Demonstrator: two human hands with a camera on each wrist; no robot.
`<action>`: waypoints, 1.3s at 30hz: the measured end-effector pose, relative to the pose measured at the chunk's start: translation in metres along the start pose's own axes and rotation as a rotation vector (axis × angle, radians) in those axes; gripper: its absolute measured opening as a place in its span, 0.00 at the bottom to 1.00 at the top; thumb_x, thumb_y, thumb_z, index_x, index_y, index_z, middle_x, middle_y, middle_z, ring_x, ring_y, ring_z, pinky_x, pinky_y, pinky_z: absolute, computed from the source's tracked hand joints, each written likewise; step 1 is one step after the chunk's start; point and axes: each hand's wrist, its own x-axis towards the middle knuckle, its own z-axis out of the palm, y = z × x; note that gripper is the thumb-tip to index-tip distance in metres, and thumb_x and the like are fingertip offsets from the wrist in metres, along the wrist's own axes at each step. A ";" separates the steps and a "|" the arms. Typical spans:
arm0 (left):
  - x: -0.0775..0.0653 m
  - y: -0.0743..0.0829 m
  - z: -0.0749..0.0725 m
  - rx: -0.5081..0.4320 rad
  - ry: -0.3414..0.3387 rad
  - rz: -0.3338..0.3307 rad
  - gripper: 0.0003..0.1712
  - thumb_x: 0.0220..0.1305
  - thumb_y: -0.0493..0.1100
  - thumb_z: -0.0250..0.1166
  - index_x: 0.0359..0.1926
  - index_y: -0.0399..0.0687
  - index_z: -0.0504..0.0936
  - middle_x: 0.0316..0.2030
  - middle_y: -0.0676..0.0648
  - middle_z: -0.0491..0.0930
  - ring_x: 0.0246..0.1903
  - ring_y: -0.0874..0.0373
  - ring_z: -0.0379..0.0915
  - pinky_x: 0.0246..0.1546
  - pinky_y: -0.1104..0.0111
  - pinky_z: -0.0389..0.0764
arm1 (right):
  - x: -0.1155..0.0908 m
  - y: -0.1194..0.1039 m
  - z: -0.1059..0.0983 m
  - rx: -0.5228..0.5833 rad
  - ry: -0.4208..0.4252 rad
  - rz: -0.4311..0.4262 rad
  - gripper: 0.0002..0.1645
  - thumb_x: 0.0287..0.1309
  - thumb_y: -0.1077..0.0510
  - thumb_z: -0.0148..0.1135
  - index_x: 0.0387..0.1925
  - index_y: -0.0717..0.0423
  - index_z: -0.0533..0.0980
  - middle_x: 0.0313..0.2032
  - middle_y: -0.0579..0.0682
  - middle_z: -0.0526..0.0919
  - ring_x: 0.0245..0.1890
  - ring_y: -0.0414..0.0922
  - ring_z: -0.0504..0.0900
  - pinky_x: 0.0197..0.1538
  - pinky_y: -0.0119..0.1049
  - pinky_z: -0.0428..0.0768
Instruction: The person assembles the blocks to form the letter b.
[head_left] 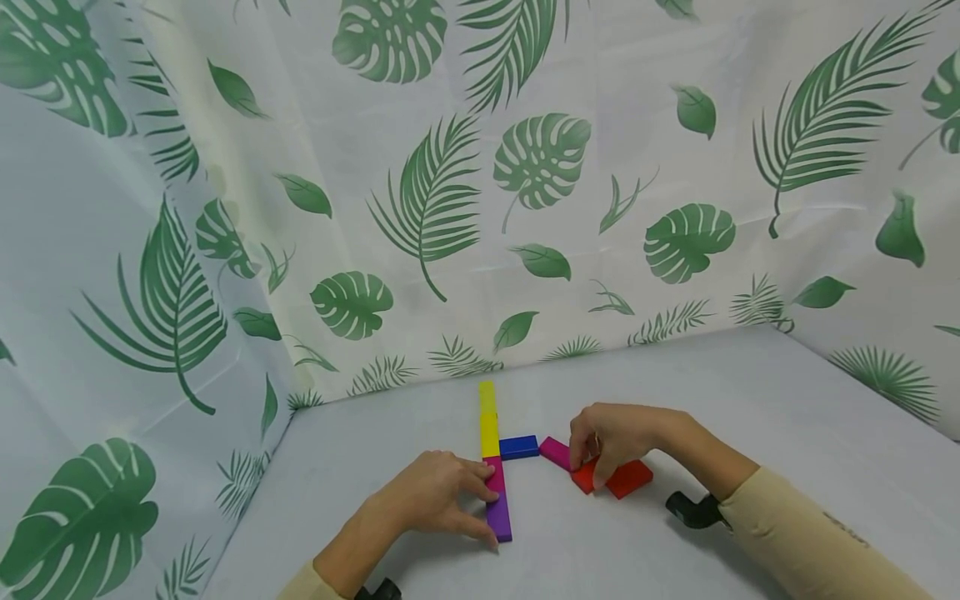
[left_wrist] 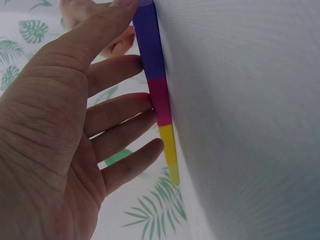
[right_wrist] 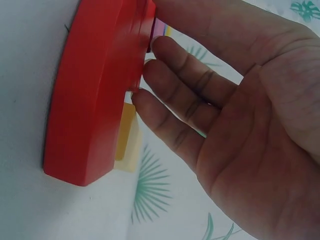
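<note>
A straight row of flat blocks lies on the table: a pale yellow block (head_left: 487,397), a yellow block (head_left: 490,435), a magenta block (head_left: 495,477) and a purple block (head_left: 498,518). My left hand (head_left: 438,496) rests its nearly straight fingertips along the row's left side, its thumb by the purple block's near end. Blue block (head_left: 519,447) extends right from the row. Beyond it, a second magenta block (head_left: 555,452) slants toward my right hand (head_left: 622,435), which pinches a red block (head_left: 583,477) between thumb and fingers. Another red block (head_left: 630,478) lies beside that one.
Yellow blocks (right_wrist: 126,137) show behind the red ones in the right wrist view; my right hand hides them from the head view. A leaf-patterned curtain (head_left: 465,208) borders the table (head_left: 360,425) at the back and sides.
</note>
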 end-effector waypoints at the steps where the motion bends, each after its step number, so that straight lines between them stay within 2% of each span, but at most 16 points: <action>1: 0.000 0.000 0.000 -0.003 -0.001 -0.001 0.33 0.51 0.79 0.70 0.54 0.74 0.89 0.61 0.62 0.83 0.64 0.65 0.78 0.64 0.52 0.80 | 0.000 0.000 0.001 -0.002 0.000 0.004 0.17 0.45 0.59 0.85 0.37 0.37 0.89 0.38 0.39 0.83 0.45 0.44 0.80 0.40 0.34 0.85; 20: 0.000 -0.001 0.000 -0.019 -0.001 -0.006 0.32 0.51 0.79 0.71 0.54 0.74 0.89 0.61 0.62 0.83 0.64 0.65 0.78 0.64 0.51 0.80 | 0.003 0.000 0.004 -0.013 -0.035 -0.041 0.17 0.45 0.61 0.84 0.34 0.37 0.89 0.36 0.39 0.82 0.41 0.42 0.81 0.39 0.31 0.84; 39: 0.000 0.002 -0.001 -0.009 -0.002 -0.012 0.32 0.51 0.79 0.71 0.54 0.74 0.89 0.61 0.62 0.83 0.65 0.65 0.77 0.65 0.51 0.80 | -0.002 -0.018 0.008 -0.063 -0.068 0.004 0.19 0.44 0.63 0.84 0.33 0.35 0.88 0.35 0.34 0.83 0.41 0.37 0.80 0.41 0.30 0.83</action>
